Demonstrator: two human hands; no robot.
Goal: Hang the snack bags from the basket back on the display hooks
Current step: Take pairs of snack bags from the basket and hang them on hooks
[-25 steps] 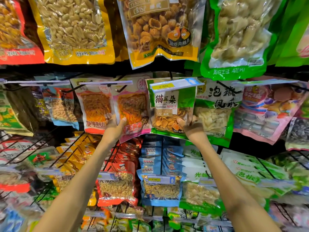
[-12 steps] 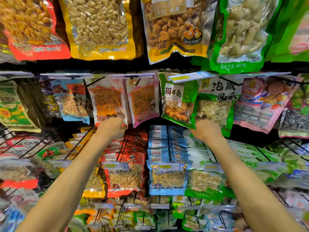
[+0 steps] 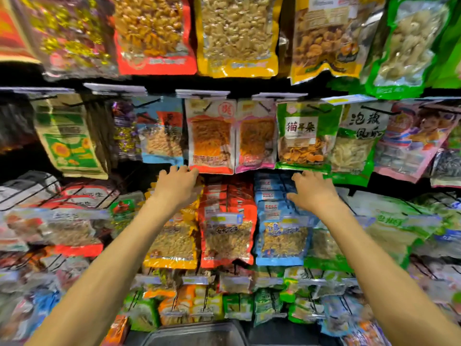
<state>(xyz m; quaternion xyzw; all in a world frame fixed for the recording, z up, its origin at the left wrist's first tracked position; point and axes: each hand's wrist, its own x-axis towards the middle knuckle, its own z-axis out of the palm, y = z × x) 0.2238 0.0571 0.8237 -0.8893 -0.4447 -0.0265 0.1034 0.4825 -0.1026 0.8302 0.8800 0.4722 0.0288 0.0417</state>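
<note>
A white-and-red snack bag [image 3: 210, 138] and a pink one [image 3: 257, 138] hang side by side on hooks in the middle row, with a green bag [image 3: 305, 136] to their right. My left hand [image 3: 175, 186] hovers just below the white-and-red bag with loosely bent fingers, holding nothing. My right hand [image 3: 313, 189] is under the green bag, fingers relaxed, also holding nothing. A grey basket rim [image 3: 194, 333] shows at the bottom edge; its inside is hidden.
Snack bags fill the rack: large yellow [image 3: 237, 36] and red [image 3: 154, 33] bags above, red [image 3: 227, 236] and blue [image 3: 283, 236] packs on lower hooks, and a green-white bag [image 3: 356, 143] at right. Wire hooks with price tags [image 3: 203, 93] stick out towards me.
Both hands have come down off the hanging bags, which now hang free. The view has tilted down and shifted, bringing the basket rim into sight.
</note>
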